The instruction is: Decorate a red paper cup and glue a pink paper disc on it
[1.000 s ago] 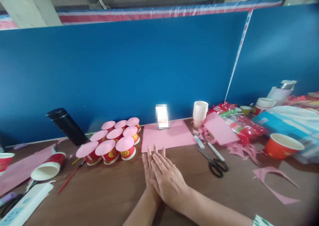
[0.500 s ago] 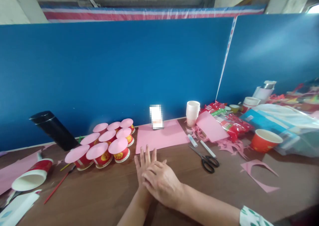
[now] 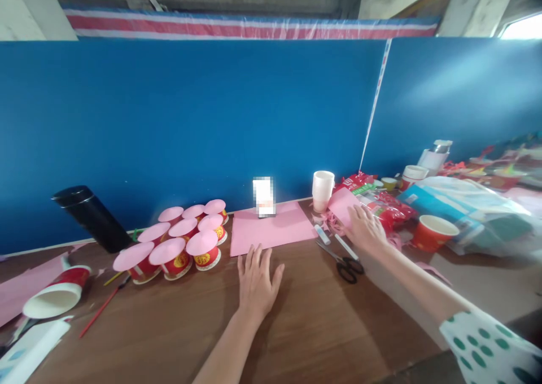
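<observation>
My left hand point(image 3: 256, 279) lies palm down on the brown table, fingers spread, its tips at the near edge of a large pink paper sheet point(image 3: 275, 226). Nothing is held in it. My right hand point(image 3: 366, 228) reaches out over a smaller pink paper piece point(image 3: 341, 204), its fingers stretched out over the right side; whether they touch it I cannot tell. In front of that hand lie black-handled scissors point(image 3: 348, 268), a white marker-like stick point(image 3: 346, 247) and a short glue-stick-like tube point(image 3: 322, 234).
Several red paper cups topped with pink discs point(image 3: 168, 251) stand left of centre. Further left are a black bottle point(image 3: 93, 217), a tipped cup point(image 3: 57, 293) and a red brush point(image 3: 104, 310). Stacked white cups point(image 3: 323, 191), a red packet point(image 3: 393, 206), and an orange cup point(image 3: 434, 234) are right.
My hands have come apart; the right one has moved right to the smaller pink paper. My left hand stays near the large sheet's edge. The view has shifted slightly.
</observation>
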The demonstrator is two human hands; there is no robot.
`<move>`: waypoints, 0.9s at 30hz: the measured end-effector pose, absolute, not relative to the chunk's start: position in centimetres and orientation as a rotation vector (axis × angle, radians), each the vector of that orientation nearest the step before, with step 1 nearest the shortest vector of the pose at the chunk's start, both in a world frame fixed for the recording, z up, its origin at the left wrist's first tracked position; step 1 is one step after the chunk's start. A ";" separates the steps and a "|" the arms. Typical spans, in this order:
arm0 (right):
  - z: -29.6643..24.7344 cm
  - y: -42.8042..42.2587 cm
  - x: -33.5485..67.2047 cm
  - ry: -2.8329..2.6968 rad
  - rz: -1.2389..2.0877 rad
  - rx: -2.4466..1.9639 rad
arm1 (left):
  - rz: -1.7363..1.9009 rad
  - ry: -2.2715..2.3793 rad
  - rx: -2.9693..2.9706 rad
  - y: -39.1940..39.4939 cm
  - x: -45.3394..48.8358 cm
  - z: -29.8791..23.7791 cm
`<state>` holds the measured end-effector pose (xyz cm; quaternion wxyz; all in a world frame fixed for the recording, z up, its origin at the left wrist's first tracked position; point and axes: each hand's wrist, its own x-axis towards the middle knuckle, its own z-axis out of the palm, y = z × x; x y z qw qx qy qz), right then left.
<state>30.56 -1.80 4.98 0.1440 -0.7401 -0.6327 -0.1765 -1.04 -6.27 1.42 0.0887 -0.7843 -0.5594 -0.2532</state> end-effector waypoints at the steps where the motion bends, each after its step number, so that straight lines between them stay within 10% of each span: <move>1: 4.6 -1.8 31.1 -1.835 -0.506 -2.161 | -0.756 -1.663 -2.341 -6.3 -1.0 1.4; 16: 6.6 -4.5 31.4 -1.725 -0.531 -2.156 | -0.811 -1.625 -2.472 -6.3 -1.1 1.2; 27: 8.8 -4.7 23.3 -1.754 0.465 -1.458 | -1.309 -1.154 -2.380 -7.8 -1.0 3.7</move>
